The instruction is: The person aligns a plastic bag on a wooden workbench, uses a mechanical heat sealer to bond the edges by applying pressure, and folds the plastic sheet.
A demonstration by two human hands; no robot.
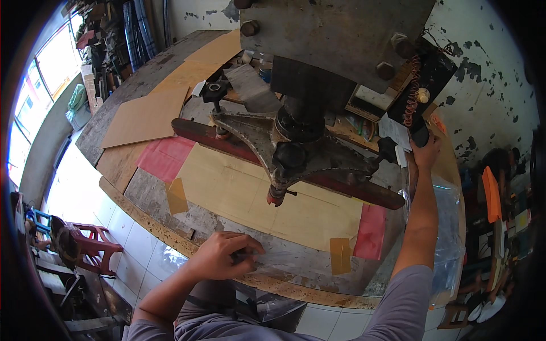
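Observation:
My left hand (224, 256) hovers over the near edge of the worktable, its fingers curled and thumb close to the index finger. A faint, clear film-like patch (278, 257) shows beside the fingertips; whether they pinch it I cannot tell. At the right, my right hand (426, 151) is wrapped round a black handle-like part (420, 134) beside the press. Under the dark metal press head (296, 128), a long cream sheet (239, 190) lies flat over a red sheet (369, 232). Brown tape pieces (340, 256) lie across the cream sheet's near edge. A dark red bar (364, 192) spans above it.
Brown boards (145, 119) lie at the table's far left. Clear plastic sheeting (446, 238) covers the right side. A heavy metal block (330, 34) with large bolts hangs overhead. A red stool (94, 247) stands on the tiled floor at left.

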